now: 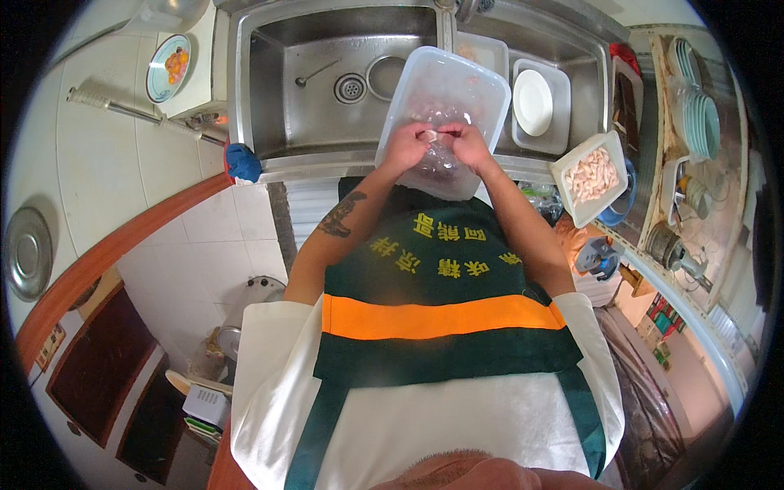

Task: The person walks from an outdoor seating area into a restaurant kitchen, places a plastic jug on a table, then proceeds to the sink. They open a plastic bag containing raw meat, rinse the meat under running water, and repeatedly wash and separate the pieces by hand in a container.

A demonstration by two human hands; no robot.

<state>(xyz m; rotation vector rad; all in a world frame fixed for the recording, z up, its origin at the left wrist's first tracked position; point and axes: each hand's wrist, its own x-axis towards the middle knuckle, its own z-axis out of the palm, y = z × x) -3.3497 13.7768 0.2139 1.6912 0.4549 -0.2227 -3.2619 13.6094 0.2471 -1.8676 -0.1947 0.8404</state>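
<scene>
My left hand (407, 147) and my right hand (467, 147) meet over a translucent white plastic tub (401, 79). Between the fingertips of both hands is a small pale piece of food (431, 136), pinched from either side. Its exact kind is too small to tell. Cloudy water with glints and pinkish bits fills the tub below my hands. The tub sits tilted across the front rim and the divider of a double stainless-steel sink (318, 55). To the right, a white rectangular basin (579, 211) holds many pale pinkish pieces of meat, possibly chicken feet.
The left bowl has a drain (351, 89), a spoon-like utensil (317, 72) and a round strainer (387, 76). In the right bowl, a white oval plate (533, 103) lies in a grey tray (560, 138). A blue cloth (243, 162) hangs at the left corner. Stacked plates (701, 125) stand right.
</scene>
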